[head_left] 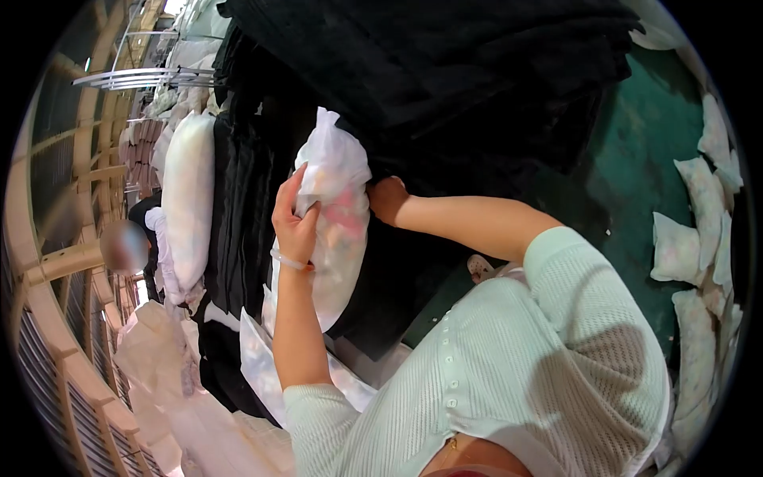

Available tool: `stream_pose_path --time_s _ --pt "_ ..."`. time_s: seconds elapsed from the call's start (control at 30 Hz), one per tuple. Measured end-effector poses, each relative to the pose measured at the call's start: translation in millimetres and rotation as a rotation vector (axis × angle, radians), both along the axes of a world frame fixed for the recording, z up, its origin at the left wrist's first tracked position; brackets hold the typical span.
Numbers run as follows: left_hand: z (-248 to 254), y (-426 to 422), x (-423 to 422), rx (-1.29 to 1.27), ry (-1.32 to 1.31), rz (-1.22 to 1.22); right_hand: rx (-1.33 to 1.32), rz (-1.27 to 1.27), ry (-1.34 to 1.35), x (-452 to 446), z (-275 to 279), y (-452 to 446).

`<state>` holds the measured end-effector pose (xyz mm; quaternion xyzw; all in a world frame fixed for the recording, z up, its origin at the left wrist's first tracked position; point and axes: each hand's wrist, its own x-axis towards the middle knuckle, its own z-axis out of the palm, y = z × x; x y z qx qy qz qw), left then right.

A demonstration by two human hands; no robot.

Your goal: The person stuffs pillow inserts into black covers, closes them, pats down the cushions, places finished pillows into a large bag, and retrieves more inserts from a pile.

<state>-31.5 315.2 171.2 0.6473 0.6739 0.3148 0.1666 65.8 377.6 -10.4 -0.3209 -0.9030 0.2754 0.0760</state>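
Observation:
A long white stuffed bag (338,230), thin enough for pink and pale filling to show through, stands in front of me with its gathered end up. My left hand (296,219) grips its near left side, thumb and fingers closed on the white fabric. At the bag's right edge is my right hand (388,199), curled closed against it in shadow; its fingertips are hidden. Behind and beside the bag is stacked black fabric (445,71).
Another full white bag (189,203) stands at the left near a person (151,226). Folded black cloth (242,207) stands between the two bags. Several white pillow-like pieces (675,248) lie on the green floor (636,151) at the right. Pale sheeting (207,405) is at the lower left.

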Motion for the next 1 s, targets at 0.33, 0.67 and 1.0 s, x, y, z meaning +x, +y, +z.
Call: stream_pose_path --time_s 0.33,0.67,1.0 --pt "-63.5 -47.9 -21.0 0.138 0.506 -0.478 0.204 0.495 -0.084 81.3 70.2 -27.1" --pt "-183.9 -44.3 -40.5 -0.844 0.713 -0.465 0.107 0.494 0.129 60.1 102.8 -62.5" --pt "-111.4 23.7 -12.7 -1.041 -0.404 -0.882 0.217 0.196 0.511 80.1 87.3 -51.3"
